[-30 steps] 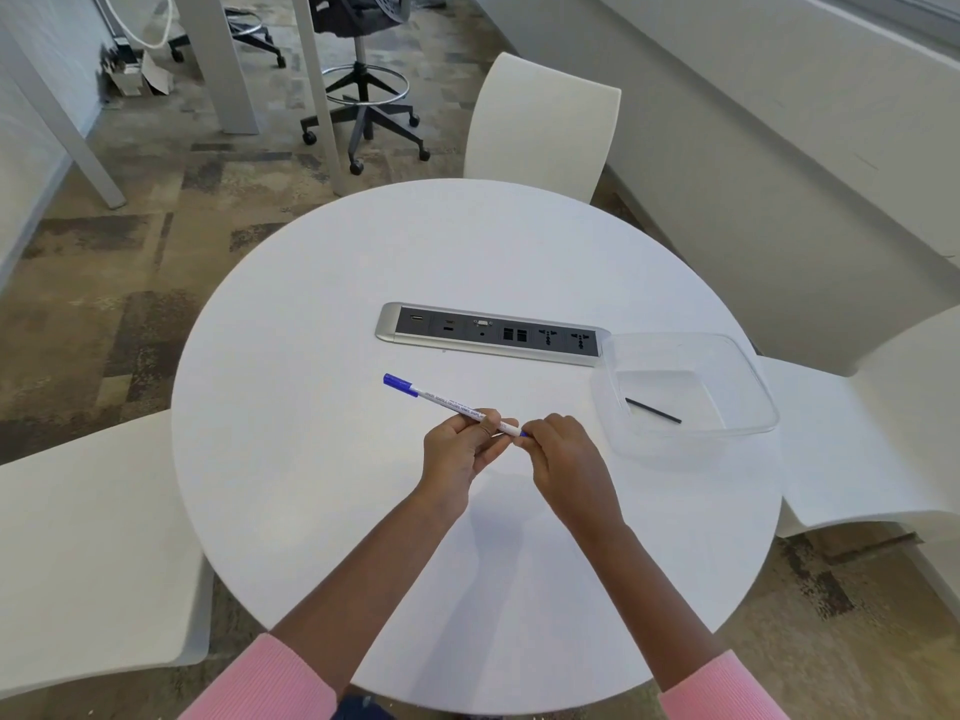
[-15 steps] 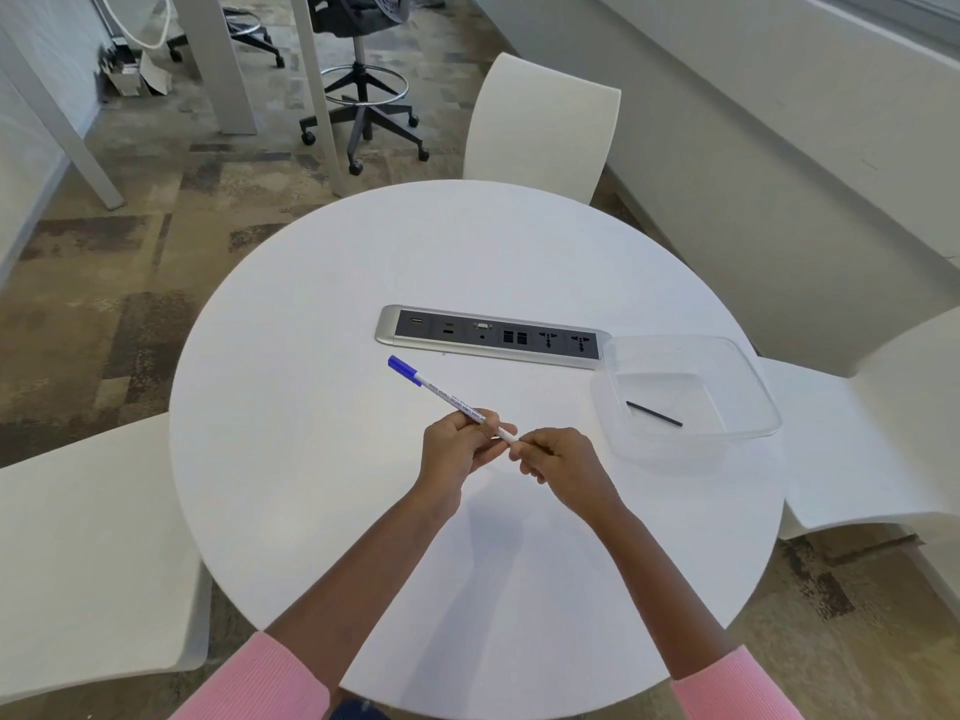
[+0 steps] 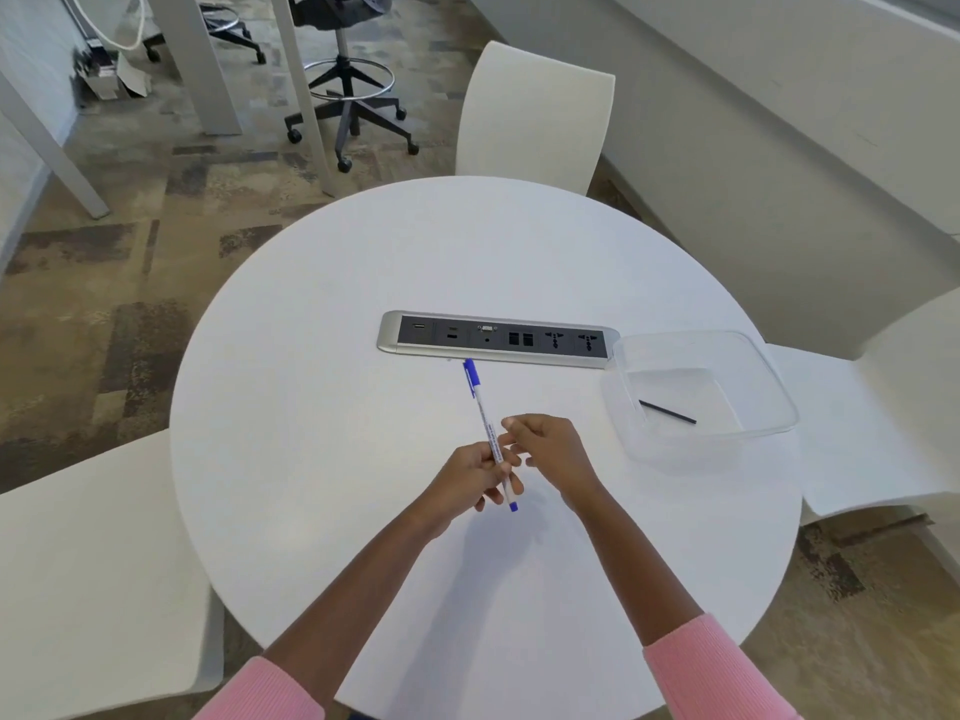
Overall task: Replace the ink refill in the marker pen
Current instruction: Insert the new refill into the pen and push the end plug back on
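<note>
A white marker pen [image 3: 483,415] with a blue cap and a blue end plug is held over the round white table [image 3: 322,407]. My left hand [image 3: 475,478] grips its lower barrel, so the cap points away toward the socket strip and the blue plug sticks out below my fingers. My right hand [image 3: 556,449] hovers just right of the barrel with its fingers loosely curled and nothing visible in them. A thin black ink refill [image 3: 667,412] lies inside the clear plastic tray [image 3: 769,376] at the right.
A silver power socket strip [image 3: 498,341] is set into the table's middle. White chairs stand at the far side [image 3: 535,116], the left [image 3: 88,553] and the right [image 3: 883,407]. A black swivel stool [image 3: 348,85] stands on the carpet beyond.
The pen has swung from lying leftward to pointing away from me. My right hand has let go of the pen's end and drawn up beside the barrel.
</note>
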